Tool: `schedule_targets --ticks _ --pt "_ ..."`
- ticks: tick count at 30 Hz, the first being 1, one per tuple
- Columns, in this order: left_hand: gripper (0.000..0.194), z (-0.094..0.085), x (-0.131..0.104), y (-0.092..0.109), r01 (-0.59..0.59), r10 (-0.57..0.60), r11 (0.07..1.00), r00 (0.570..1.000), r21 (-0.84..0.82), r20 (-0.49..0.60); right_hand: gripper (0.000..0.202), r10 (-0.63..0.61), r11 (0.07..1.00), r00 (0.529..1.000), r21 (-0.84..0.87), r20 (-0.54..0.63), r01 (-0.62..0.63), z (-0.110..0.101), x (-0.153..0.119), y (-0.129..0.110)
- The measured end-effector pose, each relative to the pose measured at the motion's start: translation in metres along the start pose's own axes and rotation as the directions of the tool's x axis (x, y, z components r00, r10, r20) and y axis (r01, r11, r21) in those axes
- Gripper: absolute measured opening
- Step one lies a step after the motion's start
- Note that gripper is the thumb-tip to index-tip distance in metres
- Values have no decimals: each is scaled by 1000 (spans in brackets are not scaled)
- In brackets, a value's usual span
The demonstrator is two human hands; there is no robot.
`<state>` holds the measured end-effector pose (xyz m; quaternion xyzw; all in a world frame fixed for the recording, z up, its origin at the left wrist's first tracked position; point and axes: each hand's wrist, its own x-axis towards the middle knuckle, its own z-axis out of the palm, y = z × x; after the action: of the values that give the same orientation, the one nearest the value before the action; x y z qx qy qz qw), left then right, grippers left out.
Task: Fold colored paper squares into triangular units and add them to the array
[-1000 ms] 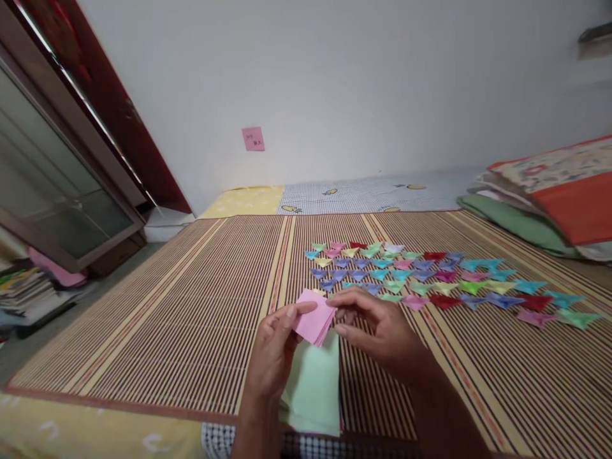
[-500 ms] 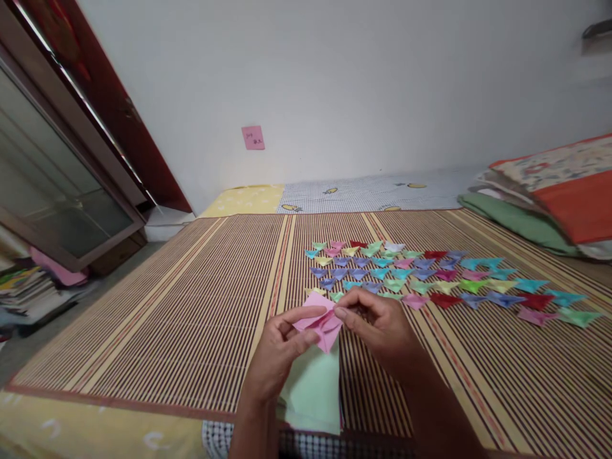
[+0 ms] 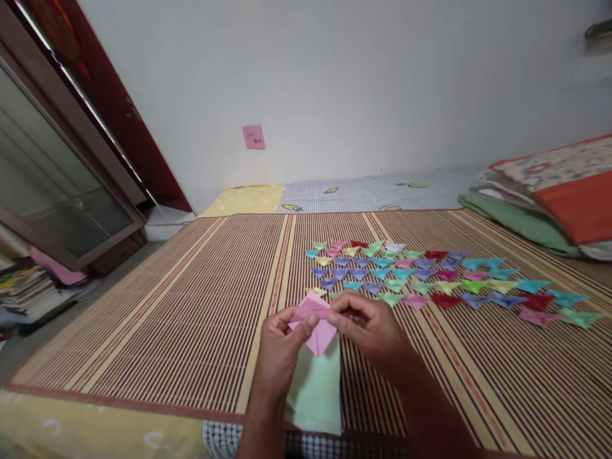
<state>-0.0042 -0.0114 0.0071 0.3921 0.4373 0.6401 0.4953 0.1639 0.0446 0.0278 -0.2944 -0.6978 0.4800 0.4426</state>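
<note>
Pinching a partly folded pink square of paper (image 3: 318, 322) between them, both hands hovered just above the striped woven bamboo mat (image 3: 191, 299) that covered the bed. The left hand (image 3: 280, 347) was curled nearly closed, its thumb and forefinger clamped on the left corner of the pink paper. The right hand (image 3: 370, 328) was likewise almost closed, its fingertips (image 3: 335, 313) gripping the paper's upper right edge, so that the two hands met at the fold. The pink paper was held tilted, one point hanging down towards the person.

Directly under it, flat on the mat and close to the person, lay a stack of pale green paper sheets (image 3: 315, 389), its near edge reaching a black-and-white checked cloth (image 3: 224, 440) at the bottom of the view.

Beyond the hands, a spread of small folded paper pieces in blue, green, pink, red and yellow (image 3: 430, 274) lay in rough rows on the mat, stretching away to the right. Folded quilts in orange and green (image 3: 549, 197) were stacked at the far right edge. A pink sticky note (image 3: 253, 137) was stuck on the white wall, and a pile of books (image 3: 23, 290) sat on the floor to the left beside a glass-fronted cabinet (image 3: 52, 172).
</note>
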Motion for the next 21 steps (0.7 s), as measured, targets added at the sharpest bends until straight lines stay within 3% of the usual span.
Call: schedule_targets --ticks 5,9,16,21 --pt "19 7 -2 3 -48 53 998 993 47 -108 20 22 994 994 106 -110 -10 11 -1 4" --pt "19 10 -2 3 -83 94 993 984 80 -151 21 12 997 991 83 -134 -1 13 -1 4" --pt "25 7 -2 -1 -36 44 998 988 57 -148 21 15 997 997 77 -79 -9 10 1 3" --pt "31 7 -5 4 -36 60 987 987 156 -152 21 35 998 999 60 -10 -35 7 0 3"
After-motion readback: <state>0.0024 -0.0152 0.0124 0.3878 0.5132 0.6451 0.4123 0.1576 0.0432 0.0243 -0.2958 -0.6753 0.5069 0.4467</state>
